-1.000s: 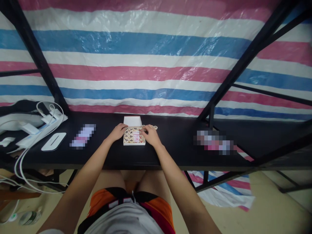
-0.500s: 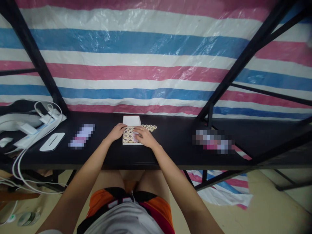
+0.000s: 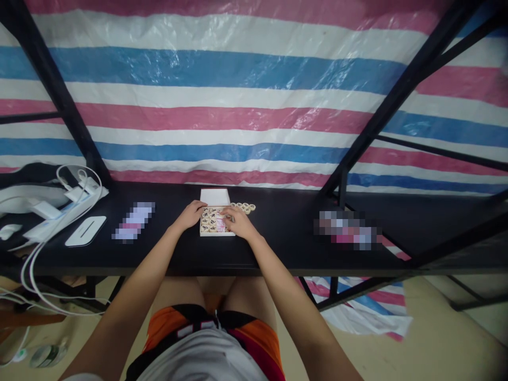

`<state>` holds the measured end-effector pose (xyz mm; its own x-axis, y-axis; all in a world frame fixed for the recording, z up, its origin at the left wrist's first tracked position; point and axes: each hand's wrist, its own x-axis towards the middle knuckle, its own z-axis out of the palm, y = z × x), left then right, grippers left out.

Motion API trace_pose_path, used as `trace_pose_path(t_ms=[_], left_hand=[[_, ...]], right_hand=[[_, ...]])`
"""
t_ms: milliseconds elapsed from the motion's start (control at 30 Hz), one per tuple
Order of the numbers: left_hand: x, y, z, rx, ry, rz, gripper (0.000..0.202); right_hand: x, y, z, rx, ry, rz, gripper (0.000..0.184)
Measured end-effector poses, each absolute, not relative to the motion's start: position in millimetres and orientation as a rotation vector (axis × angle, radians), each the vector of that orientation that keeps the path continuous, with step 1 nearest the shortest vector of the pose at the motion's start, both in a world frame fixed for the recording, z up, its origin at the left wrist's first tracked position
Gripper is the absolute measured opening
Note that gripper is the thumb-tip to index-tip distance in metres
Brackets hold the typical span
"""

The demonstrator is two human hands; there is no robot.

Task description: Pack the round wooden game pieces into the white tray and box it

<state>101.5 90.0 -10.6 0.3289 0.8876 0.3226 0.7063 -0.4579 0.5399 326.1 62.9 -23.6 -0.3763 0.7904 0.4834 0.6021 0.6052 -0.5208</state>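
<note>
A small shallow box holding several round wooden game pieces lies on the black table in front of me. Behind it rests its white lid. My left hand rests with curled fingers against the box's left edge. My right hand lies over the right side of the box, fingertips pinched at a piece inside. Several loose pieces lie on the table just behind my right hand.
At the left lie a white mouse-like device, white chargers and cables and a blurred card. Another blurred item lies at the right. Black frame bars rise before a striped tarp.
My right hand moved from the loose pieces behind the box down onto the box's right side. My left hand stayed at the left edge.
</note>
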Motion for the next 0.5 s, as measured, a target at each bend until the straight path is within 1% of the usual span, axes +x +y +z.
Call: trace_pose_path(t_ms=[167,300,400,500], left_hand=[[102.0,88.8,-9.3,2.293,1.429,0.850,0.037],[102.1,88.6,-8.6,2.297,1.424,0.858,0.037],[101.8,89.0,-8.8,2.294,1.430,0.848,0.038],[101.1,89.4,-9.5,2.298,1.427,0.844,0.038]], right_hand=[[323.9,61.1,-19.6,-1.082,-2.080,0.331,0.012],[325.6,59.1,-15.2,-1.080,-2.006,0.264,0.011],[336.2,60.3,-13.1,-1.232,-1.874,0.219,0.014],[353.9,63.7,-13.8,-1.537,-1.655,0.171,0.017]])
